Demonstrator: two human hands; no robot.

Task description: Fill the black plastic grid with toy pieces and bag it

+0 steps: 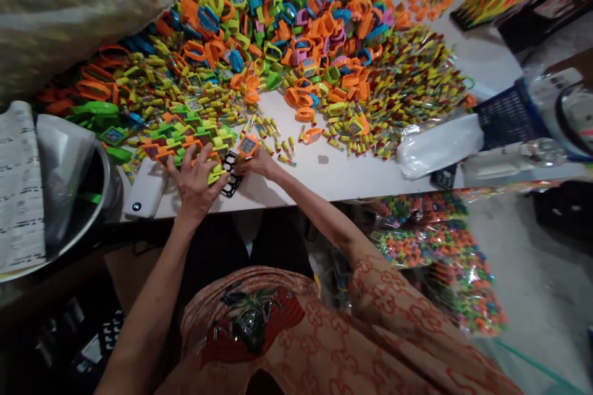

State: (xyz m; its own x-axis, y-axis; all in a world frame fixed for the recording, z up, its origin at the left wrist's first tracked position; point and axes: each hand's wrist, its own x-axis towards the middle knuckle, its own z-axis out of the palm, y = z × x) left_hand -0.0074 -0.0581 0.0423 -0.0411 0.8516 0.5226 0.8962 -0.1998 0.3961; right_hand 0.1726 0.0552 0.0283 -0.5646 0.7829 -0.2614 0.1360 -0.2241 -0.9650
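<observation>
My left hand has its fingers spread over rows of green, yellow and orange toy watches, which stand close together. A black plastic rack with open slots shows at the right end of these rows. My right hand is closed on an orange toy watch with a square face, just beside the rack. Its fingertips are partly hidden behind the hand. Small yellow tubes with red ends lie loose just beyond my right hand.
A large heap of coloured toy watches covers the back of the white table. More small tubes are piled right. A white power bank and metal pot are left. A blue basket and plastic bags stand right.
</observation>
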